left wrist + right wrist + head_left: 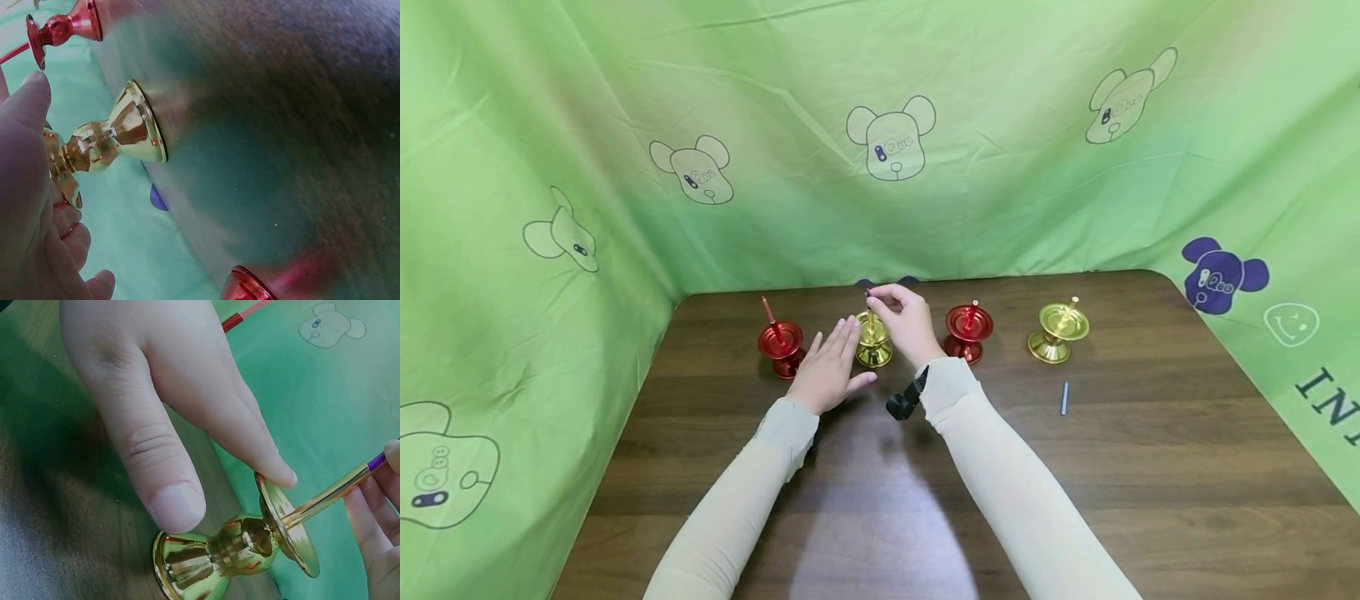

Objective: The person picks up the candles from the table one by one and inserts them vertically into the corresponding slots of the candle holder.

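My right hand pinches a thin purple candle between thumb and fingertips, at the top of the narrow tube of a gold candle holder. The candle's lower end is hidden in the tube. Flat and with straight fingers, my left hand lies along the left side of that holder; its fingertips are right at the dish rim in the right wrist view. The gold holder stands upright on the table. Just left of my left hand, partly covered by it, is a red candle holder with a thin red candle in its tube.
A second red holder stands right of my right hand, and another gold holder farther right. A short blue candle lies on the brown wooden table. Green printed cloth hangs behind and at both sides.
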{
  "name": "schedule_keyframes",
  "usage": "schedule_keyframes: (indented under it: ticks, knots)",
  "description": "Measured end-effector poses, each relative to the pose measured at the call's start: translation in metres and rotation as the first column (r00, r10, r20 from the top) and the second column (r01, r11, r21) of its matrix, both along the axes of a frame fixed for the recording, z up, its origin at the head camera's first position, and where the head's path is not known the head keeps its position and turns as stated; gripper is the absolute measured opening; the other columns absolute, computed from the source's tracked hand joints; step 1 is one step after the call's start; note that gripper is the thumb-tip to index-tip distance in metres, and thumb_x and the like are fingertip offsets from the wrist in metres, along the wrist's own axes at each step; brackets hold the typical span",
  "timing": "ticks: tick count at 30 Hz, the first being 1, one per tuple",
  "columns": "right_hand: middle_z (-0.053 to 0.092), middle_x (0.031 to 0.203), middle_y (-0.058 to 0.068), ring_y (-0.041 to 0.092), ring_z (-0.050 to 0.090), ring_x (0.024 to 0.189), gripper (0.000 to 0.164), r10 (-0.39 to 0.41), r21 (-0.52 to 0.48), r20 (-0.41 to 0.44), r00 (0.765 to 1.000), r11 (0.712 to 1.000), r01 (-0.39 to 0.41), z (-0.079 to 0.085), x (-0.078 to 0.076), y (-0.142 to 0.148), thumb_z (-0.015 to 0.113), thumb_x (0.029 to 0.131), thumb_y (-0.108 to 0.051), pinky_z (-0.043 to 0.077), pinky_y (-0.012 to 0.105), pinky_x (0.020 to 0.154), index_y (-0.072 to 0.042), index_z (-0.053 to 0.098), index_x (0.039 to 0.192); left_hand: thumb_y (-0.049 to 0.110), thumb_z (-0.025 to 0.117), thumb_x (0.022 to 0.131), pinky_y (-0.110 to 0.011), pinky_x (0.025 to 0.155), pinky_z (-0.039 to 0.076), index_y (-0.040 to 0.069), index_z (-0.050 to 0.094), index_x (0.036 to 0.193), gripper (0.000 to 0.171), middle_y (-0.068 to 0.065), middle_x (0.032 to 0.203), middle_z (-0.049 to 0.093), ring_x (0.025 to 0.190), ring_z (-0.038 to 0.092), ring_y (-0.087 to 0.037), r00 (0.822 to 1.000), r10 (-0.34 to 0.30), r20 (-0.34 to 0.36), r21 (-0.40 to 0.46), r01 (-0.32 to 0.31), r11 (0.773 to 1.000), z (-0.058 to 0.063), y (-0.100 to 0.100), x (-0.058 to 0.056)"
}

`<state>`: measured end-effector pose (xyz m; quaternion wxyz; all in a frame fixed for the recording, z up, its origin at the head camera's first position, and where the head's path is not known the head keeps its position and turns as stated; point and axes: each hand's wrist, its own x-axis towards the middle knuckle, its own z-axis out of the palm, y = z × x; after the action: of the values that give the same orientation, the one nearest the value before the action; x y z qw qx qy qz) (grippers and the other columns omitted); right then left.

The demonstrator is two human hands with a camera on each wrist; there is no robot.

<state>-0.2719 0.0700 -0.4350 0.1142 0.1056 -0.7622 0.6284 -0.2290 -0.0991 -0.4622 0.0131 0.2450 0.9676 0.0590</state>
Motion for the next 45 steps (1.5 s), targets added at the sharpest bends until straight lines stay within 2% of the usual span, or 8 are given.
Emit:
schedule_keyframes:
  ticks: [8, 15, 22, 32, 39, 45]
  knots:
    - [0.073, 0.109, 0.019, 0.026, 0.069, 0.099, 0.019, 0.005, -0.022, -0.004, 1.000, 1.000, -0.005, 0.000, 0.001, 0.000, 0.069, 0.096, -0.006, 0.056, 0.032, 0.092, 0.003, 0.072, 0.112, 0.057, 0.051, 0.101, -0.053, 0.123, 0.017, 0.004, 0.016, 0.162, 0.088, -0.013, 0.169, 0.014, 0.156, 0.010, -0.024, 1.000, -0.004, -0.003, 0.002, 0.004, 1.000, 0.000, 0.000, -0.001]
    - [0.071, 0.112, 0.024, 0.032, 0.068, 0.102, 0.023, 0.014, -0.029, 0.004, 1.000, 0.999, -0.014, -0.001, 0.002, 0.000, 0.069, 0.096, -0.005, 0.055, 0.037, 0.095, 0.006, 0.070, 0.116, 0.056, 0.052, 0.101, -0.052, 0.123, 0.016, 0.003, 0.016, 0.162, 0.088, -0.014, 0.169, 0.014, 0.156, 0.009, -0.024, 1.000, -0.005, 0.006, 0.009, 0.005, 1.000, 0.000, 0.000, 0.000]
    - [0.071, 0.111, 0.021, 0.029, 0.068, 0.101, 0.020, 0.015, -0.035, 0.012, 1.000, 0.999, -0.014, -0.002, 0.004, 0.006, 0.069, 0.096, -0.004, 0.055, 0.033, 0.095, 0.004, 0.070, 0.114, 0.056, 0.053, 0.101, -0.052, 0.123, 0.016, 0.004, 0.016, 0.162, 0.088, -0.013, 0.169, 0.014, 0.156, 0.009, -0.024, 1.000, -0.001, 0.003, 0.008, 0.001, 1.000, 0.000, 0.001, 0.000]
    - [0.069, 0.117, 0.017, 0.029, 0.067, 0.109, 0.021, 0.007, 0.047, -0.014, 1.000, 0.999, -0.007, -0.002, 0.016, 0.017, 0.067, 0.097, -0.007, 0.054, 0.040, 0.097, 0.001, 0.070, 0.116, 0.056, 0.051, 0.102, -0.052, 0.124, 0.014, 0.005, 0.013, 0.163, 0.088, -0.012, 0.169, 0.010, 0.156, 0.007, -0.023, 1.000, 0.000, 0.021, -0.003, 0.000, 1.000, 0.001, 0.000, 0.001]
    - [0.067, 0.118, 0.018, 0.030, 0.066, 0.111, 0.021, 0.002, 0.120, -0.044, 0.999, 0.993, 0.003, -0.001, 0.028, 0.025, 0.066, 0.097, -0.004, 0.055, 0.038, 0.096, 0.003, 0.069, 0.116, 0.053, 0.055, 0.101, -0.055, 0.122, 0.019, 0.003, 0.021, 0.161, 0.086, -0.013, 0.168, 0.017, 0.155, 0.014, -0.025, 1.000, 0.002, -0.024, 0.042, -0.001, 0.999, 0.000, 0.000, 0.004]
    - [0.067, 0.113, 0.017, 0.031, 0.067, 0.107, 0.021, -0.011, 0.157, -0.089, 0.996, 0.987, 0.024, -0.004, 0.040, 0.034, 0.066, 0.095, -0.002, 0.057, 0.040, 0.094, 0.002, 0.070, 0.115, 0.052, 0.056, 0.101, -0.056, 0.122, 0.018, 0.005, 0.021, 0.162, 0.084, -0.011, 0.169, 0.017, 0.155, 0.014, -0.023, 0.999, 0.007, -0.036, 0.064, -0.004, 0.998, -0.002, -0.001, 0.004]
